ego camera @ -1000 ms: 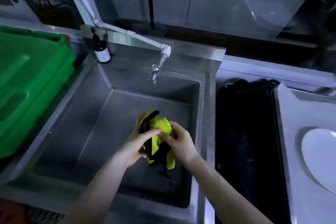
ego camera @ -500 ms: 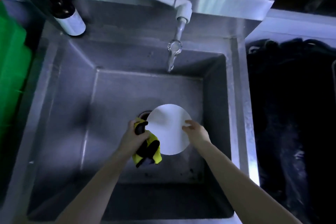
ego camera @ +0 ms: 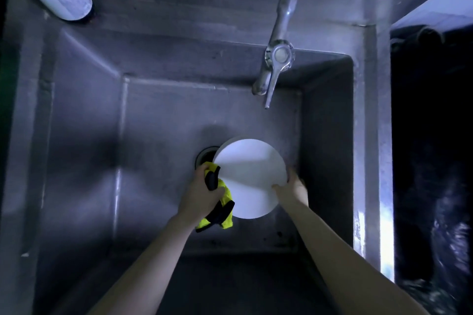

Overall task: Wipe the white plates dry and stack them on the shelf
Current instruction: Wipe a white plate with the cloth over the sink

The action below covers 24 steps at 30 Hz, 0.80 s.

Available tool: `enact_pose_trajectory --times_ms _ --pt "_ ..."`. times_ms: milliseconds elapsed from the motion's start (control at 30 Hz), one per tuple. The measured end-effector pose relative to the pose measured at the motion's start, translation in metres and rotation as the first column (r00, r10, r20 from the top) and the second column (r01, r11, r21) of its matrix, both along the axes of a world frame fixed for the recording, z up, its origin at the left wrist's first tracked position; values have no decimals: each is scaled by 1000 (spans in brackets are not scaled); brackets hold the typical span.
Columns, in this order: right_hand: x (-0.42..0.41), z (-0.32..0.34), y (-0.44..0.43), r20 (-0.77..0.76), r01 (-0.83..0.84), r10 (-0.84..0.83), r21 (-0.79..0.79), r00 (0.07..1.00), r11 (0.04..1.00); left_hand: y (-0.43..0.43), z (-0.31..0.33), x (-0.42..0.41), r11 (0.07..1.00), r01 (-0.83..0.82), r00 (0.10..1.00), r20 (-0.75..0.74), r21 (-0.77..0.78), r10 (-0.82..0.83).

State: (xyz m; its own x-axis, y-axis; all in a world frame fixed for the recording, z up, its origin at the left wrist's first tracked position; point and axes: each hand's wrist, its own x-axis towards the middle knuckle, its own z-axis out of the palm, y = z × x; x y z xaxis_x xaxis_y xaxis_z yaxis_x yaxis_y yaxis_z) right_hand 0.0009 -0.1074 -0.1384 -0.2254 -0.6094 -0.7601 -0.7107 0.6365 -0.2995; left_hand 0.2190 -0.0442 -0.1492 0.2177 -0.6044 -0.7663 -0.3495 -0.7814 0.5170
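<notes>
Sink [ego camera: 153, 123]: dull brushed steel, square.
Plate [ego camera: 249, 176]: round, smooth, white, tilted, just right of drain [ego camera: 204, 157].
Left hand [ego camera: 202, 197]: clenched around fuzzy yellow-black cloth [ego camera: 226, 212], below drain.
Right hand [ego camera: 291, 190]: gripping plate rim.

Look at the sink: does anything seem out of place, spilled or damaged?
Nothing stands out. The white plate looks whole, held over the sink by the right hand; the left hand grips the yellow cloth.
</notes>
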Motion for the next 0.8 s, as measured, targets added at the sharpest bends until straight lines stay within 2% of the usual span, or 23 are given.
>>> enact_pose_trajectory --times_ms 200,333,467,567,700,800 --pt "-4 -1 -6 -5 10 -10 2 1000 1000 -4 0 -5 1000 5 999 53 16 -6" --pt "-8 5 -4 25 42 -41 -64 999 997 1 2 -5 1000 9 998 64 15 -10" --pt "-13 16 -5 180 186 -163 -115 970 976 10 11 -4 1000 -22 999 38 -16 22" --pt "-18 30 -9 350 257 -213 -81 912 963 19 24 0 997 -59 998 11 -49 59" --pt "-24 56 -10 550 317 -275 20 788 948 24 49 7 983 -139 990 -50 -120 134" --pt "-22 78 -6 662 340 -279 38 695 940 23 71 7 972 -158 987 -33 -172 155"
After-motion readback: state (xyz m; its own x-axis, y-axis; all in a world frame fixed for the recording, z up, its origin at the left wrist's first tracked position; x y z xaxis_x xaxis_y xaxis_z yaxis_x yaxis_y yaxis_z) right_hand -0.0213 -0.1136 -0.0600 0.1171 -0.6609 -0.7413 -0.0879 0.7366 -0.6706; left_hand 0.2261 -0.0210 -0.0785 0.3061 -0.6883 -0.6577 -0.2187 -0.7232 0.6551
